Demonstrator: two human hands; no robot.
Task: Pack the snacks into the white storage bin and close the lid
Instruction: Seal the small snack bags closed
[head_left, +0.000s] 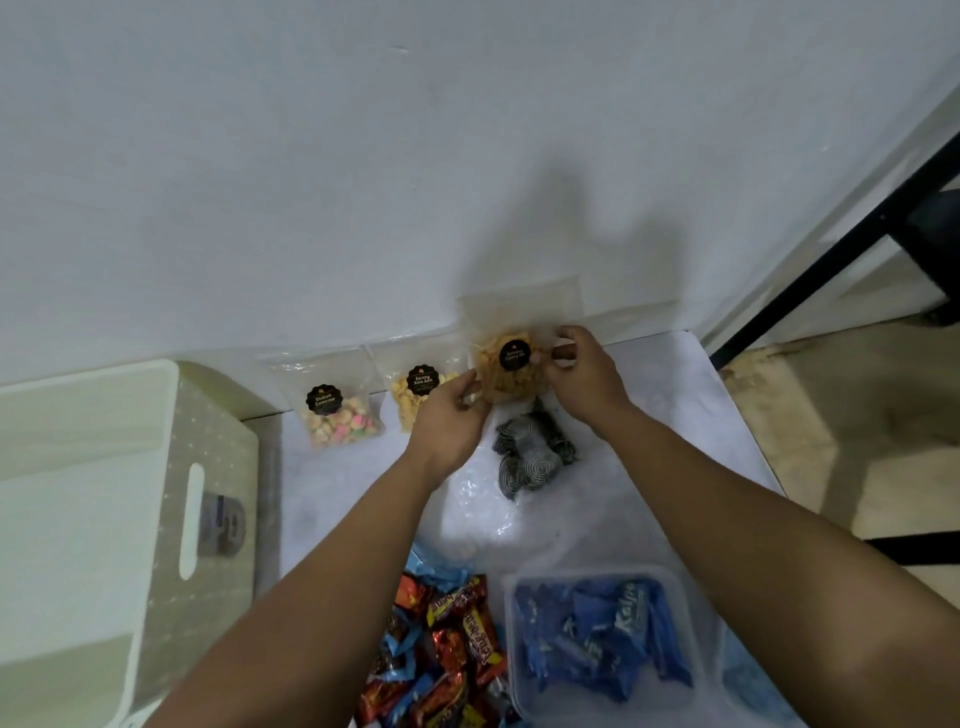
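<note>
Both hands hold a clear bag of yellow-brown chips (506, 379) with a round black label, lifted against the wall. My left hand (452, 415) pinches its lower left edge, and my right hand (582, 374) grips its right side. Two more labelled bags lean on the wall: pastel biscuits (340, 415) and yellow nuts (413, 397). A bag of black-and-white spiral sweets (532, 454) lies below the held bag. The white storage bin (156, 519) stands at the left, lid (78, 415) on it.
A pile of red, orange and blue wrapped bars (441, 654) lies near me. A clear tub (680, 597) holds blue wafer packs. The white mat (649, 467) ends at the right, with beige floor and a black metal frame (831, 249) beyond.
</note>
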